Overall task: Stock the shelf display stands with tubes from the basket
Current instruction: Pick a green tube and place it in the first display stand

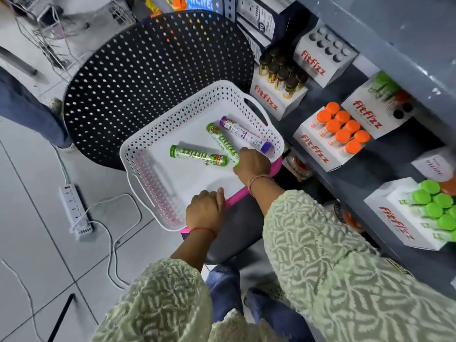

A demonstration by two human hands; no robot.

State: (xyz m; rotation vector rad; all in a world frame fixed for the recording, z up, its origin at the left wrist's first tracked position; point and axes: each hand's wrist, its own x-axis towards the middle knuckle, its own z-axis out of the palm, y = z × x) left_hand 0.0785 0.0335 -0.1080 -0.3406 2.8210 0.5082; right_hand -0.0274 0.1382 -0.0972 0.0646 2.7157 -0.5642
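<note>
A white perforated basket (158, 178) rests on a stool in front of me. Inside lie two green tubes and one purple tube (244, 132). My right hand (251, 165) is closed on the lower end of one green tube (222, 141), which slants up and away from it. The other green tube (197, 155) lies flat just left of that hand. My left hand (206, 209) grips the basket's near rim. On the grey shelf at right stand white display stands: one with green-capped tubes (434, 206), one with orange-capped tubes (343, 129), one with dark tubes (281, 70).
A black perforated chair (153, 70) stands behind the basket. A white power strip (74, 208) and its cables lie on the tiled floor at left. Another person's leg (29, 112) is at far left. A stand with empty holes (325, 48) sits higher on the shelf.
</note>
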